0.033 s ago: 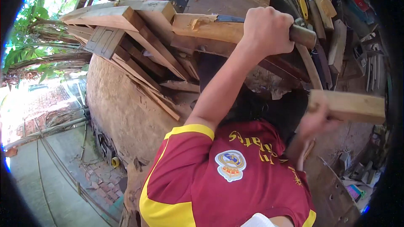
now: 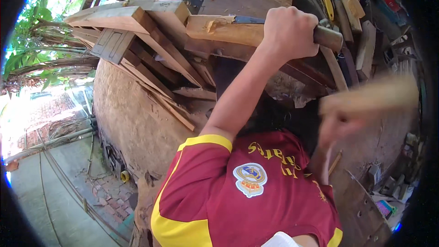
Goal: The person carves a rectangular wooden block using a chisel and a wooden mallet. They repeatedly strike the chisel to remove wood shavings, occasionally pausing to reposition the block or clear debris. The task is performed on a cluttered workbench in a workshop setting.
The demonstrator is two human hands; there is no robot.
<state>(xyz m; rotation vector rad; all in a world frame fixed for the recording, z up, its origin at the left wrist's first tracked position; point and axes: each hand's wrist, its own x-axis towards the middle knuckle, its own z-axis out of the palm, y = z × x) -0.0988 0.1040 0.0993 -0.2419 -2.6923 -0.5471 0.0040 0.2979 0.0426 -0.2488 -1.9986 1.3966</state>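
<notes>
Chisel [image 2: 328, 39] first: from my remote seat I saw it lying nearly level in the upper part of the view, its dark blade [image 2: 249, 19] pointing left along the upper side of a pale timber [image 2: 219, 33], near a curl of shaving [image 2: 212, 25]. I could not tell whether the cutting edge had bitten in or merely rested there.

Of my two hands, the left hand [image 2: 291, 32] was closed in a full fist round the handle, with only the blunt butt showing past it on the right. The right hand [image 2: 335, 126] had hold of a thick wooden block [image 2: 372, 96] at its left end; blur hid the fingers, so I could not tell how tightly they wrapped it. The block was apart from the butt, lower and further right.

I judged the chisel stiff and fairly weighty, its round handle apt to twist in a loose palm, so a fist at mid-handle, clear of the blade, seemed the proper hold. The timber looked rigid but likely to splinter along its grain. The block seemed solid and square-cornered, best grasped by one end. Cut planks [image 2: 107, 20] lay near the timber's left end.
</notes>
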